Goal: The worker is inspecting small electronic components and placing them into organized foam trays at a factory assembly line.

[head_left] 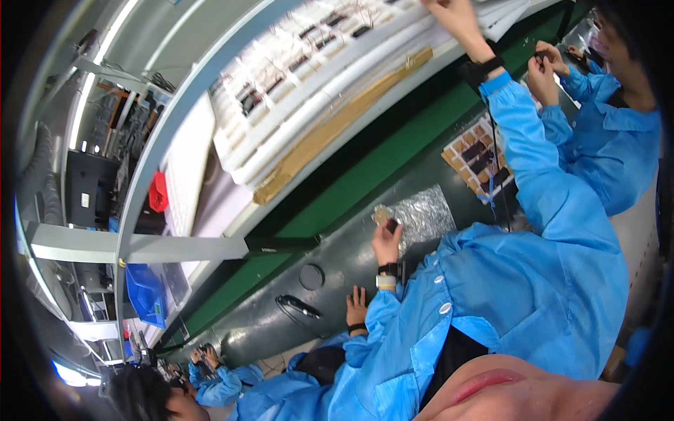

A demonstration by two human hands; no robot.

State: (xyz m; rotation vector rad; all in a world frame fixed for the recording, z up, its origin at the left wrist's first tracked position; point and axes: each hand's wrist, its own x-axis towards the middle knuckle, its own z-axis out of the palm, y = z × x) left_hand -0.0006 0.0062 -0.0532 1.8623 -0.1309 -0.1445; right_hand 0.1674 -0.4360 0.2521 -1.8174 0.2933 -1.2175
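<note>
Left fingers: my left hand (pixel 386 242) is pinched shut on a small dark piece (pixel 392 224), thumb and fingertips closed around it.
Right fingers: my right hand (pixel 449 15) is stretched up to the stack of white trays (pixel 302 77) on the shelf. The fingertips run off the top edge, so I cannot tell whether they grip anything.
Small dark piece: held just above the near edge of the crinkled silver foil sheet (pixel 425 212), which lies flat on the dark bench (pixel 267 330).
Parts tray: a tray of brown and dark squares (pixel 477 156) lies on the bench beyond the foil, partly behind my right sleeve.
Progress: as I judge it, one piece is in hand at the foil and the tray holds many squares not yet handled, so most of the work looks to be left. The frame does not show a pile of finished pieces.
Shelf: a long tan cardboard strip (pixel 337 126) lies along its front edge, below the white trays.
Bench, further left: a round black disc (pixel 312 276) and a black cable loop (pixel 298 306) – both well apart from my hands.
Neighbours: a co-worker's hand (pixel 357 306) lies flat on the bench near my left wrist; another co-worker's hands (pixel 546 67) are together at the upper right.
Far left: a blue bin (pixel 146 295).
</note>
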